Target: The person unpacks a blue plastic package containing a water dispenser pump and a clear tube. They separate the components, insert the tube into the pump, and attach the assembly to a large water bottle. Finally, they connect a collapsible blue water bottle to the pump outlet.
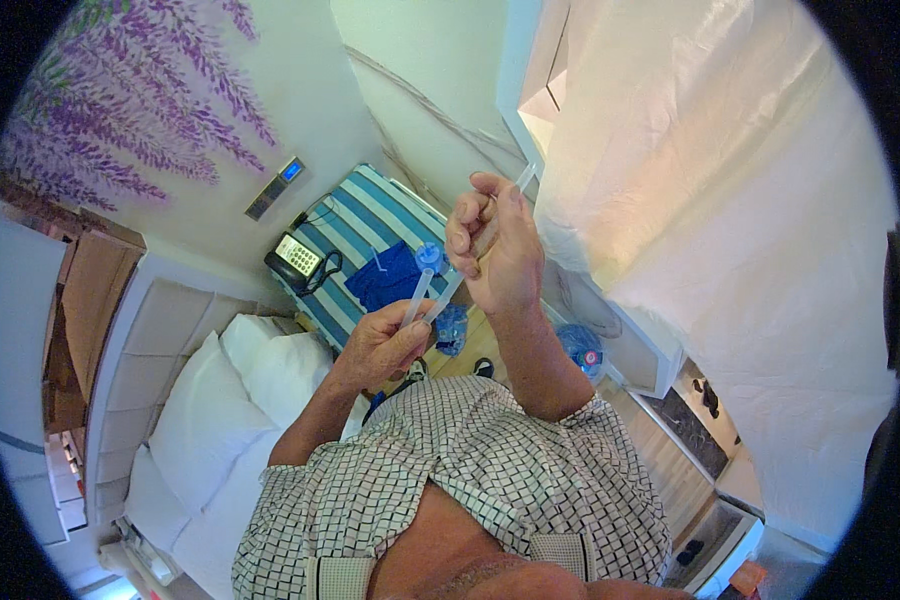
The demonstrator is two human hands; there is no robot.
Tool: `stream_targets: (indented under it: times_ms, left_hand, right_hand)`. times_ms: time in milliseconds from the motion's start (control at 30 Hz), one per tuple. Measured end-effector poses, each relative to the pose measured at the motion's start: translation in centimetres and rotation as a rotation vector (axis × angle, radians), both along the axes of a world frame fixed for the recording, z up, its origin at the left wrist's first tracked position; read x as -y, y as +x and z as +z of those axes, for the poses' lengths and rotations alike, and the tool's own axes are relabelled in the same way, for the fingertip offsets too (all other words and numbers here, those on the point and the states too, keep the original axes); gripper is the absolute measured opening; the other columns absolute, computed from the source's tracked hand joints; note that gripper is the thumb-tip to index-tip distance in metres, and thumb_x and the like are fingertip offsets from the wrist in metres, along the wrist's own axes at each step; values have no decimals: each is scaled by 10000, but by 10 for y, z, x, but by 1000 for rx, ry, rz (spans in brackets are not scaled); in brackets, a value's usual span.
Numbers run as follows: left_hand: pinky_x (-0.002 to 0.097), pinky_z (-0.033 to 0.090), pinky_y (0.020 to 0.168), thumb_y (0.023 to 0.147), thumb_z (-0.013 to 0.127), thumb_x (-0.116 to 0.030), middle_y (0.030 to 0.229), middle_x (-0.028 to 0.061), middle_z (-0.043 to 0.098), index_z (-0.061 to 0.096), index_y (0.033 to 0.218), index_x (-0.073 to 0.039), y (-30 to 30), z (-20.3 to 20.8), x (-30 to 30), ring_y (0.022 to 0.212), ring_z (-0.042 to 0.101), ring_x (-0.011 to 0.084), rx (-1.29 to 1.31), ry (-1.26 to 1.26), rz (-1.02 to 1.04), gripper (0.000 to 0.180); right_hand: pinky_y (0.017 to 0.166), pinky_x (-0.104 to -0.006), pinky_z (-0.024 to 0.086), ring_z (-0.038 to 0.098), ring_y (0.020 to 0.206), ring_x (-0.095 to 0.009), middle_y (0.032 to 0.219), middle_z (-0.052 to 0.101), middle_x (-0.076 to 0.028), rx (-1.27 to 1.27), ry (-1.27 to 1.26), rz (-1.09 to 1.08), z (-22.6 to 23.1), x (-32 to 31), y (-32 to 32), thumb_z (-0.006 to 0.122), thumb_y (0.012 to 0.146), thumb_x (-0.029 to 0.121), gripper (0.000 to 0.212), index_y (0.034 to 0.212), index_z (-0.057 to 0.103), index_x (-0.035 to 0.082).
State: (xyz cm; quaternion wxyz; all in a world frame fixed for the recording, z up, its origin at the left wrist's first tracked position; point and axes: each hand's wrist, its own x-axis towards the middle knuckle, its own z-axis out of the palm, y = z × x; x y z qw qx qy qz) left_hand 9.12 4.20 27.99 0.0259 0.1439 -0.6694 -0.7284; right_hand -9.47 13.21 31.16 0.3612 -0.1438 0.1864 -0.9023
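Observation:
My left hand [385,342] pinches two pale, translucent narrow plastic strips near their lower ends. One short strip [419,296] points up from the fingers. The other strip [448,293] slants up and right toward my right hand [505,250]. That raised hand has its fingers curled around a pale strip, whose thin tip [526,178] sticks out above the thumb. It seems to line up with the slanting strip below, but the fingers hide whether they are one piece. Whether they are straws, tubes or ties I cannot make out.
Beyond my hands, a blue-and-white striped cloth [342,225] covers a table with a black desk phone [298,258], a dark blue cloth bundle [382,278] and a clear blue bottle [430,257]. White pillows [210,420] lie left. A large water bottle [580,350] stands right, near a pale curtain [730,200].

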Motion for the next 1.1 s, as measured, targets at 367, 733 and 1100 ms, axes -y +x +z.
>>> stream_targets:
  times_ms: [367,733,1100]
  left_hand:
    - [257,430,476,1003,568,-220,772,59,599,551,1299,-22,3,-1,-1,538,519,107,-172,172,26,356]
    - [238,438,464,1003,570,-216,813,64,617,549,1313,-22,-3,5,-14,536,538,107,-121,117,92,366]
    - [232,409,449,1005,562,-220,801,50,608,547,1325,-21,-10,4,-28,521,510,92,-111,114,126,377]
  right_hand:
    - [443,-215,427,538,550,-80,795,647,-74,-432,244,-3,3,-21,-21,472,1057,310,300,1009,557,26]
    - [455,-198,467,578,554,-63,805,657,-67,-579,219,-5,13,-37,-28,590,1008,277,261,996,570,17]
    - [454,-187,451,567,552,-53,784,658,-50,-608,286,-7,15,-48,-48,600,1004,267,236,1017,586,32]
